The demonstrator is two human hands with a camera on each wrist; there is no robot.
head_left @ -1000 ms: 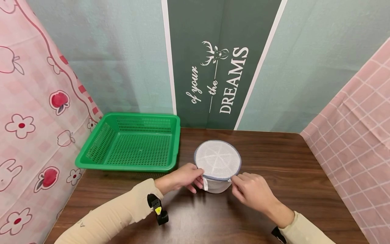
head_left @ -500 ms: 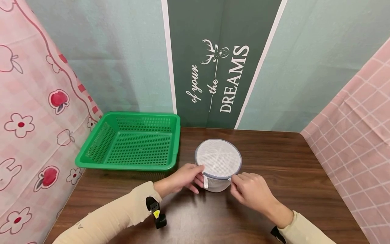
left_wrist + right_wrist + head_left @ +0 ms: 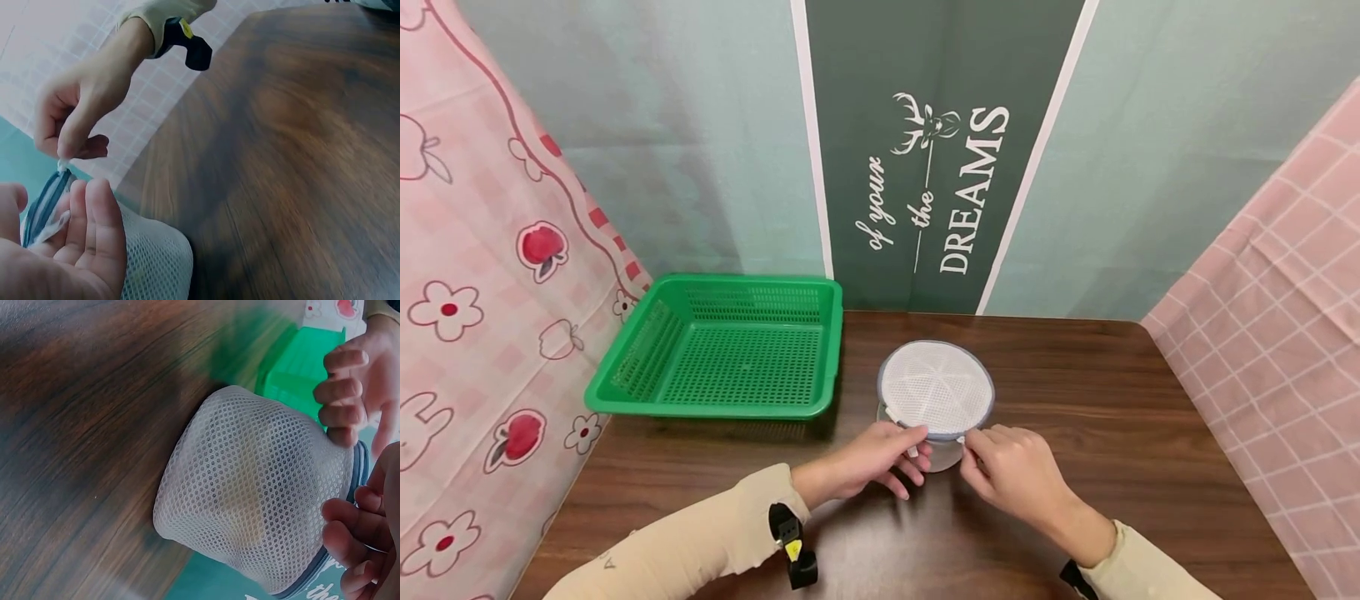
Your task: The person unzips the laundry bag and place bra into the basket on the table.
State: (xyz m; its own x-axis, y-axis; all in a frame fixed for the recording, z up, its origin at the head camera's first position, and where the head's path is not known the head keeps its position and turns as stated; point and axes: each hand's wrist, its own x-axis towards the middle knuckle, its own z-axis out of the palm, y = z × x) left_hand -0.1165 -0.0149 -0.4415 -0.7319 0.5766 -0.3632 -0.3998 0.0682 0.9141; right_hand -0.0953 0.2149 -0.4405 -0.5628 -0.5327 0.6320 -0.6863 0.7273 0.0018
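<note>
I see a white mesh bag, blue-grey zip rim, yellowish patch showing through, upright on the worktop beside the green basket. Right hand's fingers pinch the zip pull; left hand's loosely apart at the rim.

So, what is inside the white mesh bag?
A faint yellowish patch shows through the mesh bag in the right wrist view; the mesh veils it, so what it is cannot be told.
</note>
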